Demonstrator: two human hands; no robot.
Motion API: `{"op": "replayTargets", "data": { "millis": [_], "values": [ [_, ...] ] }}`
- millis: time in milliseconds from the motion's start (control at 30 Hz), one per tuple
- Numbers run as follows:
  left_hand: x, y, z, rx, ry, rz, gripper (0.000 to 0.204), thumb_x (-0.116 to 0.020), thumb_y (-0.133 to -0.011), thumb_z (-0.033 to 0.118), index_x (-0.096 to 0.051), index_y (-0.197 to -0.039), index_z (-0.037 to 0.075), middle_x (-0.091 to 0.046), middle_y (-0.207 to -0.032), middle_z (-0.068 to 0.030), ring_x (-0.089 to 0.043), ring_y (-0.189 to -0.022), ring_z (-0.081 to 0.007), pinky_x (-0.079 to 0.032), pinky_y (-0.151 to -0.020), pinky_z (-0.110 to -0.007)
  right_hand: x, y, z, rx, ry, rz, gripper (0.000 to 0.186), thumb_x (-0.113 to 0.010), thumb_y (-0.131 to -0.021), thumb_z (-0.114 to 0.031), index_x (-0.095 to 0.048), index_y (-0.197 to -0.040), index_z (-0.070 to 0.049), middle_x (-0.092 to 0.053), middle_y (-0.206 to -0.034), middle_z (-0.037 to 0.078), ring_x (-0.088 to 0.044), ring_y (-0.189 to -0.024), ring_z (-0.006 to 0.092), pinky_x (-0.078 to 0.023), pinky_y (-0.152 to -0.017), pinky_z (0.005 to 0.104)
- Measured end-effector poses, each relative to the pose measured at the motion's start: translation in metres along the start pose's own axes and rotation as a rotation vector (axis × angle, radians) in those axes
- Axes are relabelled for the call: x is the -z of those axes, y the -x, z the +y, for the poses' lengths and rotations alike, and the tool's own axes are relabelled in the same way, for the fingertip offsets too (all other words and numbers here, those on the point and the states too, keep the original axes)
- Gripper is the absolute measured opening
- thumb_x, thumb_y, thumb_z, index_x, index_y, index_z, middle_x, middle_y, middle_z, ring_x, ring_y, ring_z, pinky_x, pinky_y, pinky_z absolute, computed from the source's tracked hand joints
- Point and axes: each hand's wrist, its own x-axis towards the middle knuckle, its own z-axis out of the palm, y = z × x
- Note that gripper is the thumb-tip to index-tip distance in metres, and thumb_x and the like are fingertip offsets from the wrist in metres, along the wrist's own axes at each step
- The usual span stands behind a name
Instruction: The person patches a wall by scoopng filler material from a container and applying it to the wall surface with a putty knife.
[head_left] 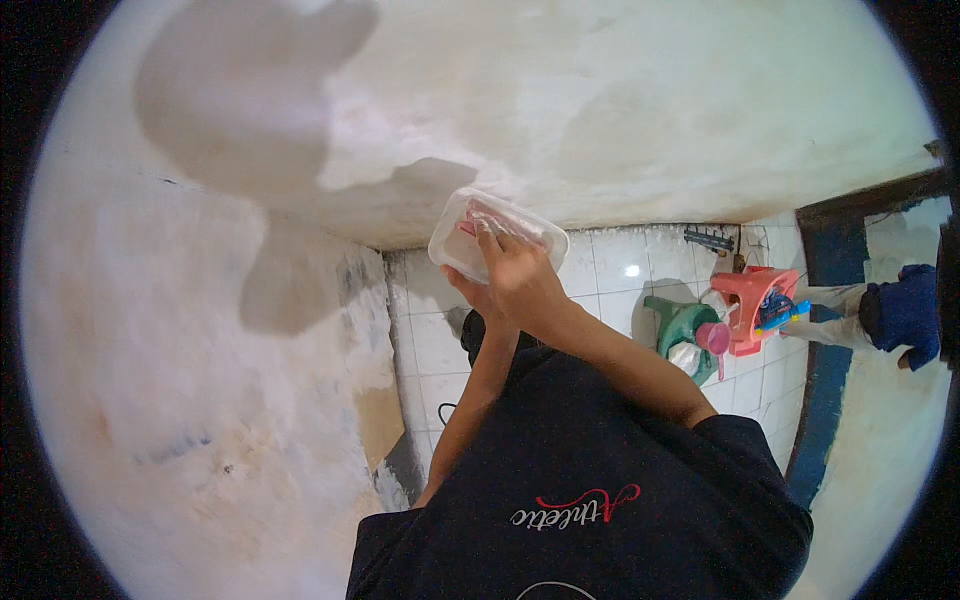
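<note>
Tub [441,238] is held from below by L hand [476,294], upper ctr of frame; R hand's [522,276] fingers are bunched over it, nr pink bit [482,212]; R grip can't be told.

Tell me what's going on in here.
Someone in a black T-shirt is handling a white, translucent, rectangular plastic container near a pale wall. The left grip holds it from below; the right grip is at an unclear reddish-pink object inside. To the right, a green plastic stool and a coral-pink plastic stool are on the white-tiled floor.
</note>
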Motion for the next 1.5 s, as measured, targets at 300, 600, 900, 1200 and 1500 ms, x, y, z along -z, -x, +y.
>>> {"op": "replayTargets", "data": {
  "millis": [300, 600, 900, 1200, 1500],
  "values": [
    [0.004, -0.006, 0.003, 0.029, 0.002, -0.003, 0.077, -0.025, -0.097, 0.069, -0.033, -0.147, 0.011, -0.044, -0.143, -0.0103, -0.045, -0.130, -0.0268, -0.037, -0.110, -0.041, -0.001, -0.007, 0.006, 0.038, 0.000, 0.054, 0.049, -0.075, -0.082, -0.029, -0.062, -0.109, 0.010, -0.068, -0.079, 0.025, -0.069, -0.070, 0.0366, -0.057, -0.065, 0.0423],
    [0.007, -0.013, 0.004, 0.055, 0.041, 0.001, 0.077, -0.025, -0.097, 0.069, -0.032, -0.147, 0.011, -0.043, -0.144, -0.0105, -0.044, -0.131, -0.0276, -0.037, -0.110, -0.041, -0.002, -0.015, 0.002, -0.019, 0.007, -0.038, 0.045, -0.074, -0.082, -0.027, -0.064, -0.103, 0.011, -0.067, -0.094, 0.030, -0.069, -0.087, 0.0380, -0.057, -0.071, 0.0424],
    [0.017, -0.025, 0.012, 0.086, 0.243, 0.004, 0.077, -0.024, -0.097, 0.069, -0.031, -0.148, 0.012, -0.042, -0.145, -0.0108, -0.043, -0.132, -0.0285, -0.036, -0.111, -0.042, 0.025, -0.009, 0.007, -0.197, -0.307, -0.274, 0.041, -0.059, -0.090, -0.016, -0.055, -0.127, 0.002, -0.065, -0.110, 0.026, -0.067, -0.094, 0.0405, -0.056, -0.079, 0.0457],
    [-0.020, -0.027, 0.029, 0.119, -0.026, 0.191, 0.072, -0.021, -0.099, 0.064, -0.033, -0.147, 0.012, -0.044, -0.144, -0.0103, -0.046, -0.130, -0.0290, -0.040, -0.108, -0.042, 0.048, -0.053, 0.045, -0.288, -0.098, -0.377, 0.020, -0.057, -0.088, -0.006, -0.062, -0.105, 0.002, -0.062, -0.076, 0.028, -0.063, -0.070, 0.0449, -0.049, -0.062, 0.0465],
    [-0.017, -0.026, 0.016, 0.168, -0.147, 0.119, 0.075, -0.026, -0.099, 0.065, -0.036, -0.143, 0.005, -0.050, -0.136, -0.0156, -0.053, -0.124, -0.0283, -0.047, -0.102, -0.042, 0.021, -0.026, 0.085, -0.435, -0.181, -0.433, 0.012, -0.060, -0.084, -0.005, -0.065, -0.092, 0.003, -0.061, -0.075, 0.027, -0.059, -0.064, 0.0432, -0.047, -0.060, 0.0422]
  ]
}}
